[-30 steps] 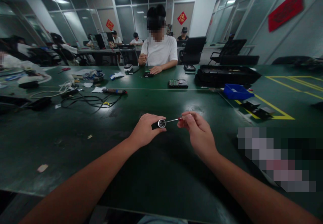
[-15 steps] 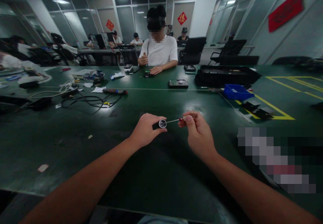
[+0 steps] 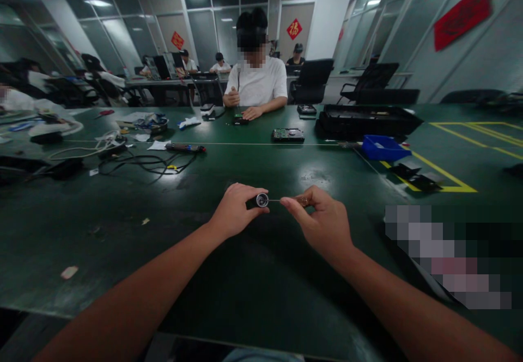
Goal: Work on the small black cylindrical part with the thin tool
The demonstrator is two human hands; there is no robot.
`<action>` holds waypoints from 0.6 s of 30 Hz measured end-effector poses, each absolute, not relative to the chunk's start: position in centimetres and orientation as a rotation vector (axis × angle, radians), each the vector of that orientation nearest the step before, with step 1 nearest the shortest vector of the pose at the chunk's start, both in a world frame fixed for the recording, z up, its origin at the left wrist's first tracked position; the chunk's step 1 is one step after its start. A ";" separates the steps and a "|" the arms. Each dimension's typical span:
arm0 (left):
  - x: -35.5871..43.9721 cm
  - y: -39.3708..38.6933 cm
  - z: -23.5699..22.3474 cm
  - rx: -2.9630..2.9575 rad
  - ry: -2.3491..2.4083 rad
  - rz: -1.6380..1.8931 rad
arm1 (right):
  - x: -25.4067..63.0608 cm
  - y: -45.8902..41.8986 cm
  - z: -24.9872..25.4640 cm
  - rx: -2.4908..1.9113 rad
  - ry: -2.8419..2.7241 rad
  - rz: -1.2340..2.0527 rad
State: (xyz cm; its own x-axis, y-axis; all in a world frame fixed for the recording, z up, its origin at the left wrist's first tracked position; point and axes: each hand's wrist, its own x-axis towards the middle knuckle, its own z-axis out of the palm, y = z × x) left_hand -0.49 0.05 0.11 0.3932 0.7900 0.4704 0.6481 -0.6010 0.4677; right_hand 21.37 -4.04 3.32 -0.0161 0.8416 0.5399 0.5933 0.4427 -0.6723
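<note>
Tube (image 3: 262,200) sits at the fingertips of the left hand (image 3: 233,209), with its round mouth and shiny silver rim turned toward the camera. That hand is curled around the tube, one finger over it and one finger or thumb under it. The right hand (image 3: 328,220) is closed too, gripping a screwdriver (image 3: 303,201) by its brown handle. The thin metal rod points left and reaches the rim of the tube; how far it goes in is too small to tell. The tube is between the two hands, touching the left one and near the right one, over the green desk (image 3: 229,286). I count one tube and one screwdriver. Farther off on the desk are one blue tray (image 3: 384,148), one long black tray (image 3: 368,121) behind it, and two small dark pieces (image 3: 427,181) beside the blue tray. One computer part (image 3: 288,134) lies left of the trays. One thick pen-shaped tool (image 3: 186,148) lies more to the left, by one white paper (image 3: 158,145). Across the desk sits one person in a white shirt (image 3: 263,84).
</note>
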 end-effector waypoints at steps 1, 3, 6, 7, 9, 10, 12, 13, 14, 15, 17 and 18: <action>-0.5 0.1 0.1 2.440 1.283 0.998 | 21.4 -4.0 3.2 -1.239 -1.725 0.322; -0.5 0.1 0.1 2.438 1.282 1.000 | 21.3 -4.1 3.1 -1.193 -1.769 0.318; -0.5 0.2 0.1 2.443 1.277 1.002 | 21.4 -4.2 3.2 -1.080 -1.863 0.324; -0.5 0.2 0.1 2.443 1.275 1.000 | 21.4 -4.3 3.4 -1.046 -1.896 0.337; -0.4 0.2 0.1 2.442 1.278 0.995 | 21.5 -4.3 3.6 -1.003 -1.952 0.369; -0.4 0.2 0.1 2.441 1.278 0.995 | 21.6 -4.4 3.7 -0.998 -1.969 0.378; -0.4 0.2 0.1 2.446 1.269 0.992 | 21.6 -4.4 3.6 -1.013 -1.977 0.390; -0.5 0.2 0.1 2.449 1.264 0.990 | 21.6 -4.4 3.5 -1.031 -1.958 0.405; -0.5 0.2 0.1 2.451 1.263 0.991 | 21.5 -4.4 3.3 -1.048 -1.917 0.433; -0.5 0.2 0.1 2.451 1.264 0.994 | 21.5 -4.3 3.1 -1.059 -1.855 0.482; -0.5 0.2 0.0 2.444 1.272 1.007 | 21.3 -4.1 2.7 -1.043 -1.687 0.627; -0.5 0.2 0.0 2.441 1.272 1.015 | 21.2 -3.9 2.5 -1.019 -1.601 0.705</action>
